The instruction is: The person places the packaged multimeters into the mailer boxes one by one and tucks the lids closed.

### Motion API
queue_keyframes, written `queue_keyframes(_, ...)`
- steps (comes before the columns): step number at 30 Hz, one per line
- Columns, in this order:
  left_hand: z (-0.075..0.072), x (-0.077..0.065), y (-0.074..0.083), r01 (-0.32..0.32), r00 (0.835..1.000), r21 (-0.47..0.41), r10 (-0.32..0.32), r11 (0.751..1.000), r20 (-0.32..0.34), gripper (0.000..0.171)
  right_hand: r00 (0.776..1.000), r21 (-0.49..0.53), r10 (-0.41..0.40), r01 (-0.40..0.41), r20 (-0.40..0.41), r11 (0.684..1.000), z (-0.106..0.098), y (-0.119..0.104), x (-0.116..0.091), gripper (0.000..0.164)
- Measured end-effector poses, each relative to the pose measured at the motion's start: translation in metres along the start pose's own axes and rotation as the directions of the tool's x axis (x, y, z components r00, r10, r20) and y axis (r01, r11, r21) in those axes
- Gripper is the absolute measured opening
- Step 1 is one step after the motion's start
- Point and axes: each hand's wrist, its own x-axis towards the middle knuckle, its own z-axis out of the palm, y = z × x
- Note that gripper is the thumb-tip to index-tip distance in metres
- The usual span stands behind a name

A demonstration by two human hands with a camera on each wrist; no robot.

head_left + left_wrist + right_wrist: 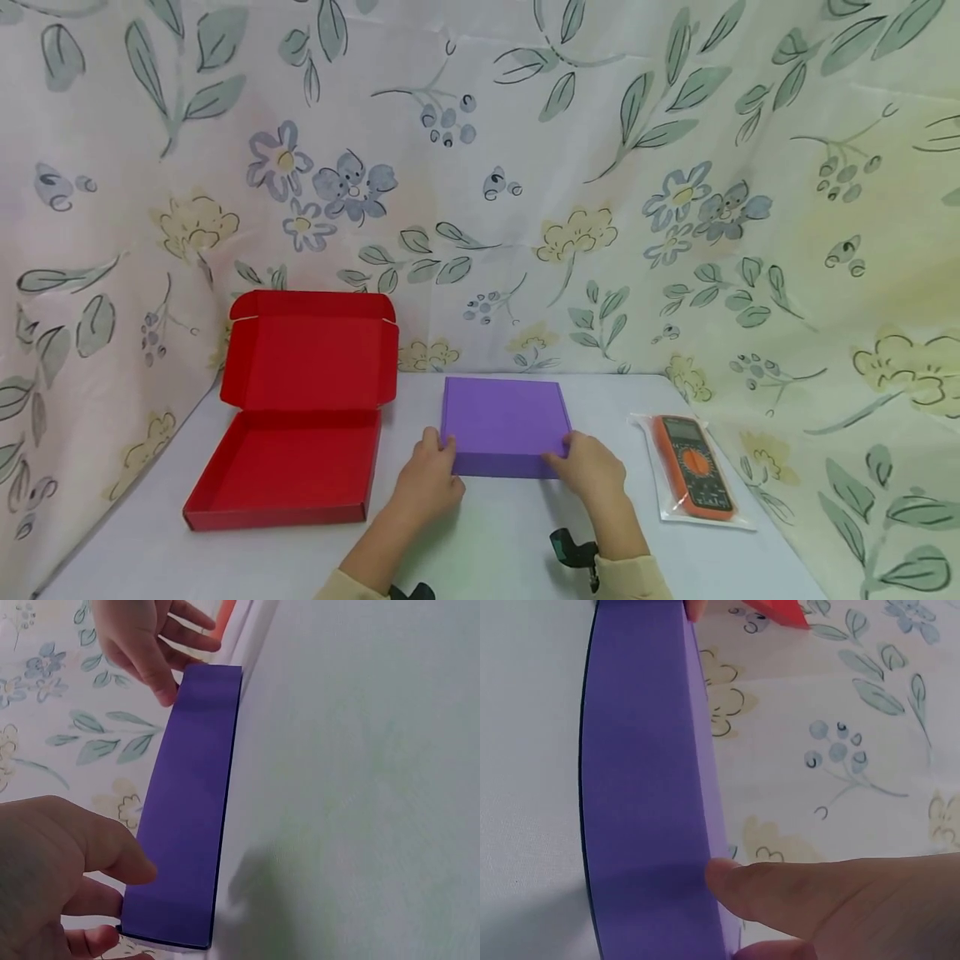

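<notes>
A closed purple cardboard box lies flat in the middle of the white table, its narrow front side facing me. My left hand holds its front left corner, the thumb on the front side and the other fingers along the left end. At the opposite front corner, my right hand grips the box, its thumb at the front top edge. The right hand's other fingers are mostly hidden in the right wrist view.
To the left stands an open red box with its lid raised. An orange and black multimeter in a clear plastic bag lies to the right. A floral curtain hangs behind the table.
</notes>
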Motion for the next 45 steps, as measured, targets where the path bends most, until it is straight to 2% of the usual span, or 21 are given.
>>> queue_keyframes(6, 0.006, 0.001, 0.003, -0.050, 0.998, 0.013, 0.049, 0.999, 0.029, 0.061, 0.999, -0.047, 0.035, -0.036, -0.016, 0.998, 0.006, 0.000, 0.001, 0.060)
queue_keyframes(12, 0.003, 0.002, 0.010, -0.071, 0.995, -0.003, 0.071, 0.997, 0.072, 0.060, 0.996, -0.061, 0.083, -0.085, -0.043, 0.995, 0.008, 0.003, 0.004, 0.064)
queue_keyframes(22, -0.001, 0.004, 0.011, -0.108, 0.988, -0.032, 0.111, 0.994, 0.110, 0.057, 0.988, -0.043, 0.082, -0.088, -0.129, 0.995, 0.008, 0.006, 0.008, 0.056)
queue_keyframes(27, 0.000, 0.007, 0.010, -0.090, 0.980, -0.038, 0.095, 0.995, 0.176, 0.056, 0.988, -0.051, 0.094, -0.101, -0.124, 0.994, 0.008, 0.007, 0.008, 0.054)
queue_keyframes(34, 0.003, 0.006, 0.010, -0.063, 0.958, -0.044, 0.073, 0.997, 0.276, 0.057, 0.981, -0.019, 0.110, -0.115, -0.158, 0.993, 0.012, 0.014, 0.010, 0.057)
queue_keyframes(40, 0.004, 0.004, 0.010, -0.073, 0.950, -0.036, 0.080, 0.997, 0.302, 0.057, 0.970, 0.001, 0.115, -0.117, -0.214, 0.993, 0.018, 0.022, 0.015, 0.062)
queue_keyframes(45, 0.001, 0.004, 0.011, -0.059, 0.950, -0.023, 0.063, 0.998, 0.306, 0.057, 0.960, 0.027, 0.121, -0.118, -0.251, 0.993, 0.023, 0.028, 0.022, 0.064)
